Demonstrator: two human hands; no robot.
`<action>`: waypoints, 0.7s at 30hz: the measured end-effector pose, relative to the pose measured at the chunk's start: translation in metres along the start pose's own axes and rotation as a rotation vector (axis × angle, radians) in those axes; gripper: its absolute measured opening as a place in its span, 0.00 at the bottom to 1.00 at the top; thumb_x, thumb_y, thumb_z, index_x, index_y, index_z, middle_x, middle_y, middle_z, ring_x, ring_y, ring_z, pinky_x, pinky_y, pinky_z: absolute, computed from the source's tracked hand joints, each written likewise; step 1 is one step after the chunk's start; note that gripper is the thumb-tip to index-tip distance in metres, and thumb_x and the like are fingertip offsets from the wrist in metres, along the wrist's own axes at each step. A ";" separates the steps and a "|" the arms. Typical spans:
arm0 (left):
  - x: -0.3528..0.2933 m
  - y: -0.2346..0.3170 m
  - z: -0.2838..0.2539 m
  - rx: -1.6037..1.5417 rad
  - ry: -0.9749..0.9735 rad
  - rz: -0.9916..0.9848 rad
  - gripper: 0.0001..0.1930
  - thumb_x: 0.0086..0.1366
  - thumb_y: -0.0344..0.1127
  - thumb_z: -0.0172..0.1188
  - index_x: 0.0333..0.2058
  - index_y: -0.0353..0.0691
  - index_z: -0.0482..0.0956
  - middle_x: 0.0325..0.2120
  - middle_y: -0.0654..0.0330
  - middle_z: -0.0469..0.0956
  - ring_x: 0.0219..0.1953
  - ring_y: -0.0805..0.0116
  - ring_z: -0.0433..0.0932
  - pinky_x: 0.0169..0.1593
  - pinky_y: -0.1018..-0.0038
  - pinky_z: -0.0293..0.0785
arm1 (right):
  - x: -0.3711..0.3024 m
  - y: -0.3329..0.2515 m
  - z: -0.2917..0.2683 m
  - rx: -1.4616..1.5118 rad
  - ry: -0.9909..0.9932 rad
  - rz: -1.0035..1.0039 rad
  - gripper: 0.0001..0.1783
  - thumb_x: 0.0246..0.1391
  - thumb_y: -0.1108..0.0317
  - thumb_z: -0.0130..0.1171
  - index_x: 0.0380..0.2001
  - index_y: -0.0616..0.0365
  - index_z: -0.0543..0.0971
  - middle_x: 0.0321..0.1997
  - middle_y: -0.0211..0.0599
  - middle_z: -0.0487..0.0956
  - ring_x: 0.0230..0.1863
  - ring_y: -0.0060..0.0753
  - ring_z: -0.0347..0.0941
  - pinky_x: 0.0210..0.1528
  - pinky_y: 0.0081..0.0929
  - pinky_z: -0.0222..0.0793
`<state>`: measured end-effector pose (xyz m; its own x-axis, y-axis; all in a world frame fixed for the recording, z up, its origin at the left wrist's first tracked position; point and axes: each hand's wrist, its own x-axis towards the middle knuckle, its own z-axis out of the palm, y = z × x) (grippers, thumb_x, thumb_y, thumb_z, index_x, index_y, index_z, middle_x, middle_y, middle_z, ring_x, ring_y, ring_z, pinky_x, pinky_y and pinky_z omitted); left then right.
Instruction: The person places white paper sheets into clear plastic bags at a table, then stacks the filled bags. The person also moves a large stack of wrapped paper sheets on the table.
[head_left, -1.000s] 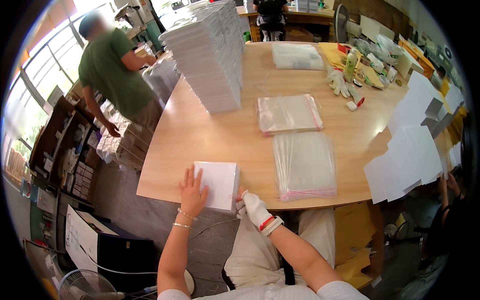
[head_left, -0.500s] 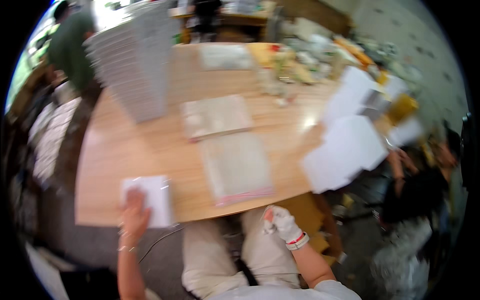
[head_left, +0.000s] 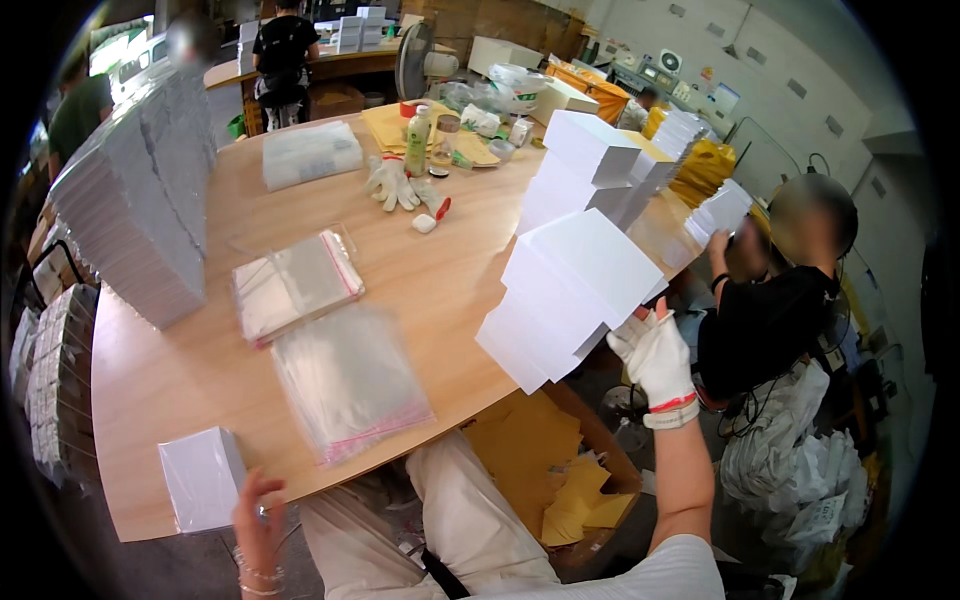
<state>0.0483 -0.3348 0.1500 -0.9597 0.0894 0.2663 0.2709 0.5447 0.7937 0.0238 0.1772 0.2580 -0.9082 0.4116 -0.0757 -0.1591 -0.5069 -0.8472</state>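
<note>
Going by the near pile of clear plastic bags [head_left: 350, 380] on the wooden tabletop [head_left: 440, 275]: the plastic-wrapped white block [head_left: 198, 482] sits left of it, by the near edge. The bare left hand [head_left: 262, 515] hangs just beside that block, fingers loosely curled, nothing in it that I can see. Right of the bags there's a bunch of stepped white paper stacks [head_left: 570, 290], and the gloved right hand [head_left: 657, 350] is at their near corner, fingers loose and unclenched; can't tell if the fingertips actually touch the paper. Just past the bags is a second bag pile [head_left: 300, 283], and beyond that to the left a huge tall white stack [head_left: 140, 200]. Spare glove [head_left: 390, 184] and green bottle [head_left: 417, 143] are way past the bags.
</note>
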 end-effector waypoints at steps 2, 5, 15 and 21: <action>0.007 0.008 0.020 0.020 -0.103 0.091 0.19 0.52 0.26 0.56 0.45 0.36 0.68 0.30 0.55 0.77 0.36 0.58 0.76 0.42 0.69 0.69 | 0.006 -0.006 0.005 0.036 0.081 0.070 0.29 0.55 0.44 0.41 0.43 0.62 0.66 0.40 0.45 0.74 0.36 0.41 0.74 0.33 0.38 0.75; 0.035 0.017 0.051 0.063 -0.250 0.155 0.16 0.53 0.26 0.53 0.43 0.36 0.69 0.34 0.53 0.76 0.37 0.54 0.74 0.43 0.66 0.69 | 0.021 -0.018 0.005 -0.051 0.048 0.176 0.31 0.50 0.39 0.46 0.45 0.55 0.67 0.39 0.41 0.72 0.36 0.35 0.73 0.31 0.32 0.76; 0.115 -0.026 0.161 0.883 -0.424 0.283 0.08 0.47 0.33 0.56 0.28 0.37 0.73 0.29 0.55 0.71 0.34 0.60 0.71 0.40 0.62 0.70 | 0.022 -0.022 0.029 -0.224 0.117 -0.075 0.18 0.52 0.56 0.52 0.43 0.51 0.68 0.35 0.24 0.72 0.28 0.21 0.69 0.21 0.17 0.61; 0.116 -0.051 0.157 0.719 -0.226 0.368 0.03 0.50 0.28 0.51 0.24 0.39 0.72 0.25 0.56 0.72 0.33 0.58 0.71 0.35 0.66 0.71 | -0.062 0.046 0.031 -0.696 -0.127 -0.255 0.26 0.56 0.57 0.45 0.52 0.63 0.60 0.41 0.38 0.71 0.31 0.21 0.71 0.27 0.14 0.68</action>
<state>-0.0885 -0.2215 0.0544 -0.8318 0.4885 0.2634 0.5298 0.8404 0.1146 0.0608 0.1056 0.2401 -0.9202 0.3406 0.1931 -0.1273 0.2061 -0.9702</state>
